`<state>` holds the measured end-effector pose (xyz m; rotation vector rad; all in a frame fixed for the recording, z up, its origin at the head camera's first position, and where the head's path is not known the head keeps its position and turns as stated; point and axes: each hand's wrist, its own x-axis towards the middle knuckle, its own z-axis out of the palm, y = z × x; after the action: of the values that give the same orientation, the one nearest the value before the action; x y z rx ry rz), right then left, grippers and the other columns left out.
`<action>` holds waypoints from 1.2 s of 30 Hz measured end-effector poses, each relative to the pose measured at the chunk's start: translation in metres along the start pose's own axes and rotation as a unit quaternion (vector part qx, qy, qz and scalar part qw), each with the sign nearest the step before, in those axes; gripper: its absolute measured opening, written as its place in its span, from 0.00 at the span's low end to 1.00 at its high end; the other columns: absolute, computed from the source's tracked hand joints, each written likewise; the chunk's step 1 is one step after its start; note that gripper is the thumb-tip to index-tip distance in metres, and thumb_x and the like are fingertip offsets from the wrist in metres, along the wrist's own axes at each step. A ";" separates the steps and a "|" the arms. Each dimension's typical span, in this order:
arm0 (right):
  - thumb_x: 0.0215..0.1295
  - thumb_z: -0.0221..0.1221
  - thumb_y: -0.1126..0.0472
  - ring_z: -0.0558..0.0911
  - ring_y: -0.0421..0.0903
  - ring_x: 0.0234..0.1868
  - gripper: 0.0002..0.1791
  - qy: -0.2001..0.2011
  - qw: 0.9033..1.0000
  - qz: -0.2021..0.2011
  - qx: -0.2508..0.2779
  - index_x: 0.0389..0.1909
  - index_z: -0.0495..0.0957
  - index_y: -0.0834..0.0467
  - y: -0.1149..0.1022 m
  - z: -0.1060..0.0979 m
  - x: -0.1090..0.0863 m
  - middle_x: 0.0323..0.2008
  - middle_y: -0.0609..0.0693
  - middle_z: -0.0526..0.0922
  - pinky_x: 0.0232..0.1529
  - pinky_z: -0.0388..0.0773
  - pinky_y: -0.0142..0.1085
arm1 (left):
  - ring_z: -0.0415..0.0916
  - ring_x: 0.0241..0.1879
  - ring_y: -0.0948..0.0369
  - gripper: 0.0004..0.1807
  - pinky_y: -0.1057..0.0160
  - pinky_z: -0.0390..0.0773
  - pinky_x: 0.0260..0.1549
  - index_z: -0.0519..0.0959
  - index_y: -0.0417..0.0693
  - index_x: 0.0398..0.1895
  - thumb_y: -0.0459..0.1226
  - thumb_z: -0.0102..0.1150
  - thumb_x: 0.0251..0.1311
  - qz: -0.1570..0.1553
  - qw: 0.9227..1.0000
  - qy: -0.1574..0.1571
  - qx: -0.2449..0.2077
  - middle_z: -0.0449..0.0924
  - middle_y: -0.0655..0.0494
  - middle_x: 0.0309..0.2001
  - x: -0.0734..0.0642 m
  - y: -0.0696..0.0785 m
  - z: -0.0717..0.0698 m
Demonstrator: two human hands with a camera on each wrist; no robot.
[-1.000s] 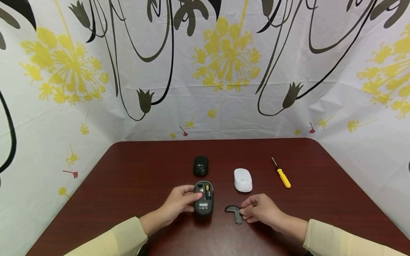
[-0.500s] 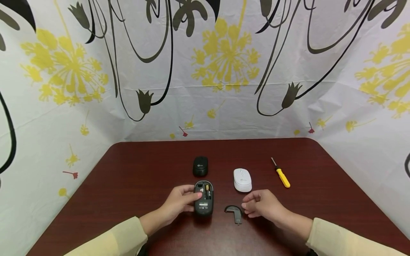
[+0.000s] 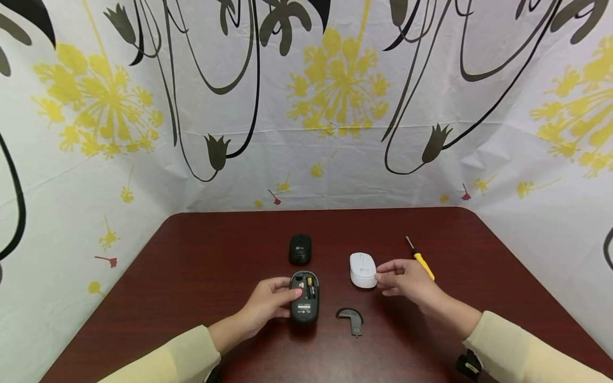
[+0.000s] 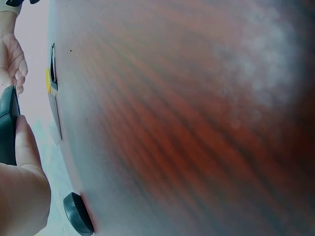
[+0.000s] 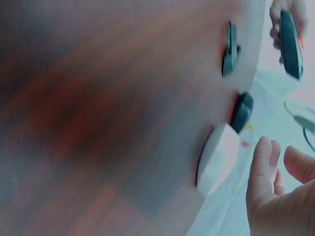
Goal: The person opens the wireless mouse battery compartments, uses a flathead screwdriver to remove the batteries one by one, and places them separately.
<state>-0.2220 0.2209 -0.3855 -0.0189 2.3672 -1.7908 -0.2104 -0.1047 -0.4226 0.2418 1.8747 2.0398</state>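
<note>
My left hand (image 3: 270, 300) grips a dark computer mouse (image 3: 304, 311) by its left side, thumb on the underside. That underside faces up, its battery bay uncovered with a battery (image 3: 310, 287) showing. In the left wrist view the mouse is held above the table. My right hand (image 3: 407, 279) hovers beside the white mouse (image 3: 362, 268), its fingers loosely bent around nothing; the right wrist view shows a gap between thumb and fingers. Nearer me lies a dark curved battery cover (image 3: 354, 320) with a tab, flat on the table.
A second black mouse (image 3: 300, 249) stands on the dark red table (image 3: 215, 255) behind the held one. The yellow-handled screwdriver (image 3: 421, 260) lies at the right, partly behind my right hand. A patterned cloth (image 3: 268, 106) hangs along the table's far edge.
My right hand has left the battery cover on the table and moved away from me, up beside the white mouse. The left hand and its mouse have stayed in place.
</note>
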 end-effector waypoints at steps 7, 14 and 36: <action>0.64 0.64 0.62 0.84 0.55 0.43 0.21 0.006 1.000 -0.010 0.006 0.51 0.75 0.73 -0.003 -0.029 0.013 0.43 0.59 0.83 0.41 0.83 0.45 | 0.83 0.39 0.55 0.27 0.57 0.84 0.35 0.70 0.27 0.60 0.37 0.62 0.63 0.000 1.000 0.002 0.002 0.82 0.41 0.46 0.000 0.000 -0.001; 0.65 0.64 0.58 0.84 0.47 0.43 0.26 0.013 1.000 -0.010 -0.026 0.55 0.72 0.73 -0.005 -0.064 0.024 0.44 0.55 0.83 0.46 0.81 0.47 | 0.83 0.39 0.55 0.27 0.57 0.84 0.36 0.70 0.27 0.59 0.36 0.62 0.63 0.002 1.000 0.003 -0.002 0.82 0.40 0.46 -0.001 0.000 -0.001; 0.67 0.62 0.56 0.82 0.47 0.45 0.34 0.021 0.994 0.068 -0.077 0.62 0.64 0.77 0.038 -0.128 0.044 0.46 0.53 0.81 0.46 0.82 0.43 | 0.83 0.38 0.56 0.27 0.59 0.84 0.33 0.71 0.27 0.58 0.37 0.63 0.62 0.001 1.000 0.012 0.008 0.82 0.41 0.45 -0.002 0.001 -0.002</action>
<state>-0.2806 0.3486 -0.3940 0.1580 2.4637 -1.5605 -0.2097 -0.1073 -0.4221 0.2246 1.9068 2.0368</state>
